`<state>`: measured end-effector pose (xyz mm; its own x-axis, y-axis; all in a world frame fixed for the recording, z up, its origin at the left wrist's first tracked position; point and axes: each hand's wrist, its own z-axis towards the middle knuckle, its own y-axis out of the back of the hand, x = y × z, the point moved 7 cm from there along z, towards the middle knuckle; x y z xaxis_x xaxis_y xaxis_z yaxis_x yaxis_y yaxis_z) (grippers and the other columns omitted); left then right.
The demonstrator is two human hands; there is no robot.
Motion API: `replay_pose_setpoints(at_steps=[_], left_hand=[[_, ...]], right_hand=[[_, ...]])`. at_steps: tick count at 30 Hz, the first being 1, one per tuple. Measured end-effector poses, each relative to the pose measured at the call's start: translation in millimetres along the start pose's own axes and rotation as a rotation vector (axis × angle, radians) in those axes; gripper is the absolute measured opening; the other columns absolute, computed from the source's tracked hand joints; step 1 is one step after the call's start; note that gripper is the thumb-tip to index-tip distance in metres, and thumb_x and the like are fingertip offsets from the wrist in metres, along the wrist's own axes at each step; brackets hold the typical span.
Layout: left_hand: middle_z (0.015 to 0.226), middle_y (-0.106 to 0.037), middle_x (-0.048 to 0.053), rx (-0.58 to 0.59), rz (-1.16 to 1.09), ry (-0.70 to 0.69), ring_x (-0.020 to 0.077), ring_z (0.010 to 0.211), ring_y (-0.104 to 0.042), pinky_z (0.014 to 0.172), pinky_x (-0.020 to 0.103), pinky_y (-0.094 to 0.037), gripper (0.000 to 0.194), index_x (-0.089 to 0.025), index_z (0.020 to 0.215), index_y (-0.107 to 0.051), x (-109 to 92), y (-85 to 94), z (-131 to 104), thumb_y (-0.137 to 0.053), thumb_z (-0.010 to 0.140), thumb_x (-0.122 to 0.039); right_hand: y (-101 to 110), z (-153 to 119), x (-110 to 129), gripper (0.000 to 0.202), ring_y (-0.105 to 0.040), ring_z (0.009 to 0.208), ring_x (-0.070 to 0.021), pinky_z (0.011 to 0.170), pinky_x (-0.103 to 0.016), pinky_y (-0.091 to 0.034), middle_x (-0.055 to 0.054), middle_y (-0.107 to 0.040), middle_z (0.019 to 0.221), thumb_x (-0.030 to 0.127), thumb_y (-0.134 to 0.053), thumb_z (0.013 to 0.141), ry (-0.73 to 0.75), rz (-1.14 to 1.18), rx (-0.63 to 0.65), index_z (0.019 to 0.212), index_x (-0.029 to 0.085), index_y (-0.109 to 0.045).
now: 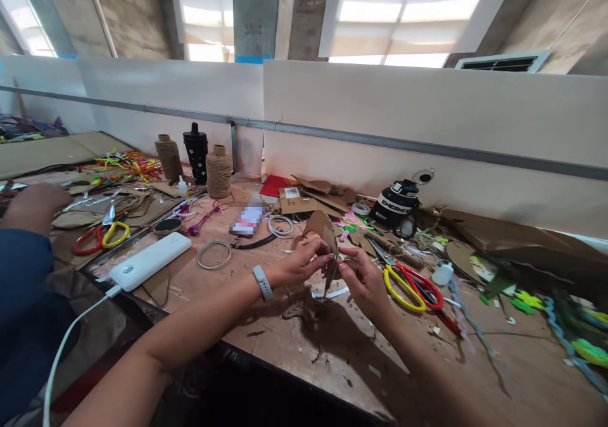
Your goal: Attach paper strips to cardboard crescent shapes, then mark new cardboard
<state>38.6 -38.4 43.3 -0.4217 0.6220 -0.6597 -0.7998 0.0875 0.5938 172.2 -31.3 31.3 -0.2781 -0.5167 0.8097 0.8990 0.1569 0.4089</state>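
My left hand point(306, 261), with a pale band on its wrist, pinches a cut piece of brown cardboard point(321, 225) above the table. The fingers of my right hand point(365, 279) are closed at the same piece's near edge, close to the left fingertips. What lies right between the fingertips is too small to make out. Beneath the hands, a braided brown cord point(295, 308) and a white strip point(331, 293) rest on the table. Just right of my right hand lie scissors point(412, 287) with red and yellow handles.
A white power bank point(149, 262) with a cable lies left, near a phone point(247, 218) and a ring point(213, 255). Twine spools point(219, 172) and a black tumbler point(196, 154) stand behind. A black bottle point(395, 205) stands back right among scraps. Another person's sleeve point(23, 287) is at left.
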Motion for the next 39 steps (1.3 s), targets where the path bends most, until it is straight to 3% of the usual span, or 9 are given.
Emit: replay_pose_setpoints(at_steps=[11, 17, 39], left_hand=[[0.093, -0.050, 0.004, 0.011, 0.028, 0.014, 0.0162, 0.087, -0.046, 0.085, 0.031, -0.040, 0.013, -0.019, 0.093, -0.046, 1.9, -0.7, 0.3, -0.041, 0.095, -0.031], [0.090, -0.049, 0.003, 0.009, 0.038, -0.030, 0.0162, 0.088, -0.047, 0.084, 0.031, -0.039, 0.013, -0.019, 0.089, -0.046, -2.1, 0.8, 0.4, -0.043, 0.095, -0.030], [0.092, -0.052, 0.004, 0.004, 0.071, 0.014, 0.0164, 0.090, -0.047, 0.086, 0.031, -0.040, 0.011, -0.019, 0.089, -0.049, -1.9, 1.7, 1.4, -0.046, 0.094, -0.028]], right_hand=[[1.2, -0.9, 1.1, 0.033, -0.064, 0.053, -0.0171, 0.048, -0.025, -0.048, 0.002, -0.067, 0.059, 0.045, -0.055, 0.084, -0.013, -0.072, -0.028, 0.107, 0.021, -0.054], [1.1, 0.0, 0.6, 0.031, -0.066, 0.055, -0.0175, 0.052, -0.026, -0.050, 0.002, -0.067, 0.058, 0.045, -0.054, 0.085, -0.006, -0.048, -0.022, 0.105, 0.021, -0.053], [-1.6, 0.5, -4.6, 0.031, -0.068, 0.057, -0.0192, 0.056, -0.029, -0.054, 0.002, -0.067, 0.060, 0.045, -0.052, 0.086, -0.006, 0.005, -0.011, 0.105, 0.021, -0.050]])
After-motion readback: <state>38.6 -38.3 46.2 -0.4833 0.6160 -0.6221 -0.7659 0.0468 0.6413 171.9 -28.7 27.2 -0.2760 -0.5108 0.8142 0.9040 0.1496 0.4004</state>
